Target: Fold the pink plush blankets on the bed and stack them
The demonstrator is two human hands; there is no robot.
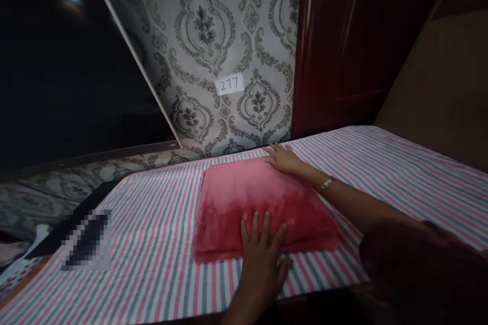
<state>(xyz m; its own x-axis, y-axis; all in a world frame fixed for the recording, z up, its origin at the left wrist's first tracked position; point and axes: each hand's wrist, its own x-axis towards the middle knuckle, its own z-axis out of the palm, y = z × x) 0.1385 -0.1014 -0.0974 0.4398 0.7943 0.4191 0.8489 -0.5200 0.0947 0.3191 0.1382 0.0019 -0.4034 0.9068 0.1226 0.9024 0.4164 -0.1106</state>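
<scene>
A folded red and pink cloth lies flat on a striped sheet, its layers showing along the front edge. My left hand rests on the near edge of the cloth, fingers spread and pointing away from me. At the cloth's far right corner lies my right hand, its fingers stretched out over the edge. A thin bracelet circles the right wrist. Neither hand grips anything.
Patterned wallpaper with a paper label reading 277 stands behind the surface. A large dark screen is at the left, a dark red glossy panel at the right. A brown board leans at far right.
</scene>
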